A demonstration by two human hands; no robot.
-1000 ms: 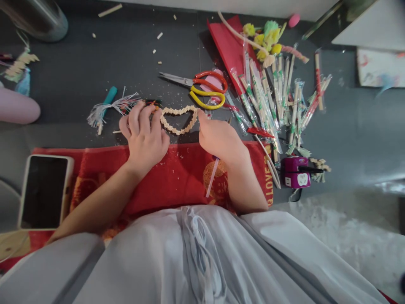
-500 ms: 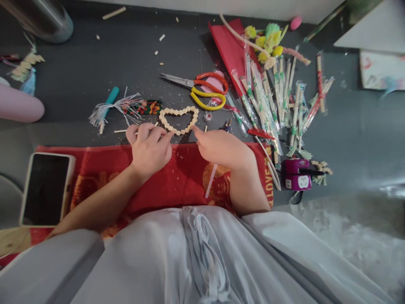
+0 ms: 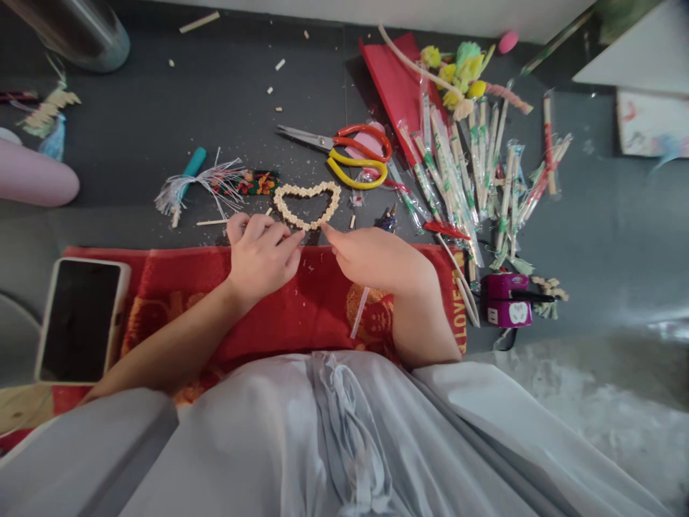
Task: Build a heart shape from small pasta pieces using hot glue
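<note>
A heart-shaped ring of small cream pieces (image 3: pixel 283 209) lies flat on the dark tabletop. My left hand (image 3: pixel 263 255) rests at its lower left, fingers apart, with the index fingertip by the heart's bottom edge. From the other side, my right hand (image 3: pixel 371 255) stretches its index finger to the lower right of the ring; its remaining fingers are mostly hidden under the palm. Neither hand visibly grips anything. Just beyond the ring are scissors (image 3: pixel 344 151) with one orange and one yellow handle. A thin pale stick (image 3: pixel 212 222) lies beside my left fingers.
A red towel (image 3: pixel 258 316) lies along the near edge, with a phone (image 3: pixel 80 319) at its left. Several plastic-wrapped sticks (image 3: pixel 446 172) and a red envelope (image 3: pixel 390 82) lie to the right. A purple box (image 3: pixel 506 298) stands at the right, and a teal-handled tassel (image 3: pixel 188 176) lies left.
My left hand has shifted slightly right along the heart's lower edge. My right index fingertip has moved a little left and down. The whole view has drifted slightly.
</note>
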